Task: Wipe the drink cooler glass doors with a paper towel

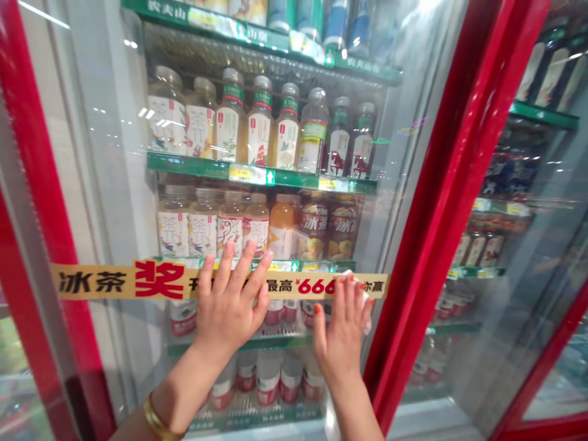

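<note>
Resting your left hand [233,300], fingers spread, over the iced-tea strip [280,286], you cover a white wipe [367,324] with your right hand [343,327], fingers close, thumb apart, at the strip's right end. Risk: slack pressure drops wipe; rubbing peels strip.

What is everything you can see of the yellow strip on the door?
The strip is a long, narrow, yellowish-tan band, seemingly a thin sticker, printed with black Chinese characters, one larger red character and a red "666". It runs nearly level across the glass door and looks flat. The left hand covers a stretch right of that red character; the right hand, with a white tissue-like piece beneath, covers part near its right end.
</note>
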Action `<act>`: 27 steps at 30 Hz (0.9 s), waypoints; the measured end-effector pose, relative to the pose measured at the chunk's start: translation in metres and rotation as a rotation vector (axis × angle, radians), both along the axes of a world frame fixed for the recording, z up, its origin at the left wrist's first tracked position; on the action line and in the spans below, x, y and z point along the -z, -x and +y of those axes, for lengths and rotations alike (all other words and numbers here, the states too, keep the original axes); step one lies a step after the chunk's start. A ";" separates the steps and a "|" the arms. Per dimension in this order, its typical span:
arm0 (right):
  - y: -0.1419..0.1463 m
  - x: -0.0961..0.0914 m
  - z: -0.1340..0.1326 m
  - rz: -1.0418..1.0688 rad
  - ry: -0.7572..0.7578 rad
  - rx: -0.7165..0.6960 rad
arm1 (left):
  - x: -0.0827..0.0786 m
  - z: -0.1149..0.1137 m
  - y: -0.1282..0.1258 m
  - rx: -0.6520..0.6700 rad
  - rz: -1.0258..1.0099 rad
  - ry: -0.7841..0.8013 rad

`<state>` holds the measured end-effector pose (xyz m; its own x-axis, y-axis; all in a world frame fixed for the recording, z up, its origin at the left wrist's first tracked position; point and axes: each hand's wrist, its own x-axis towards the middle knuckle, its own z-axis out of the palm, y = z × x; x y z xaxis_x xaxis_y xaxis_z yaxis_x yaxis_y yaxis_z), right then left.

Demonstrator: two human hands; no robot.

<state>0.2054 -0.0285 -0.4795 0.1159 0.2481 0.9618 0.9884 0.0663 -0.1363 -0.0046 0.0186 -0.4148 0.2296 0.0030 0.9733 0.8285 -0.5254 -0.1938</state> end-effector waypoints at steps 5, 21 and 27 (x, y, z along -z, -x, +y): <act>0.013 -0.049 0.005 0.009 -0.010 -0.005 | 0.001 0.000 0.001 -0.001 0.001 -0.016; 0.052 -0.037 0.003 -0.235 0.097 -0.134 | 0.006 -0.013 0.027 0.178 -0.053 0.068; 0.026 -0.008 -0.005 -0.070 0.045 -0.079 | 0.029 -0.002 0.067 -0.030 -0.170 0.064</act>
